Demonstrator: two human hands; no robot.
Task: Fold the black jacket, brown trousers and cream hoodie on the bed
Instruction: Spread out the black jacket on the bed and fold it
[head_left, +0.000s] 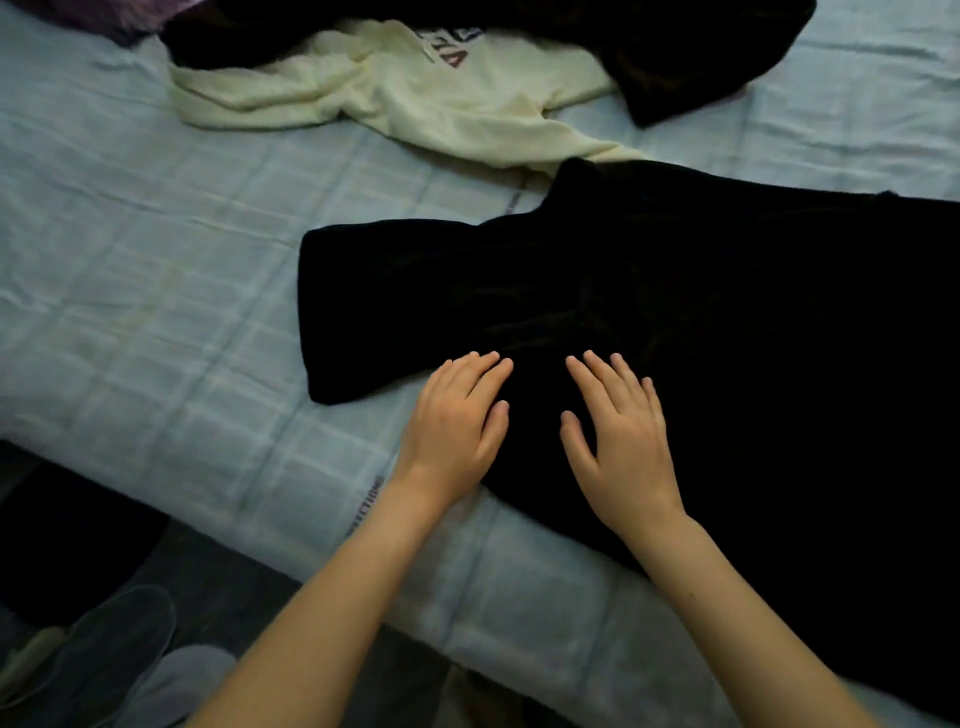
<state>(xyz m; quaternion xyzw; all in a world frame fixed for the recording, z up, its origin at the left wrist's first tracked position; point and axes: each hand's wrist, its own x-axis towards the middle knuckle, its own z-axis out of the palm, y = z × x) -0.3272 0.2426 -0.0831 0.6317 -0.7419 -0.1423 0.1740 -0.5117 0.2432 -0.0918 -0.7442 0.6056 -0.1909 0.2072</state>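
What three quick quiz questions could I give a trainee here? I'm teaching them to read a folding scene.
1. True or false: both hands lie flat on the jacket.
2. Which garment lies beyond the jacket, still crumpled? A) hoodie B) towel C) shirt
3. Fill in: the left hand sits near the jacket's ____ edge, by the bed sheet.

Key: 1. True; the right hand is flat on it as well. 2. A, the hoodie. 3. Left.
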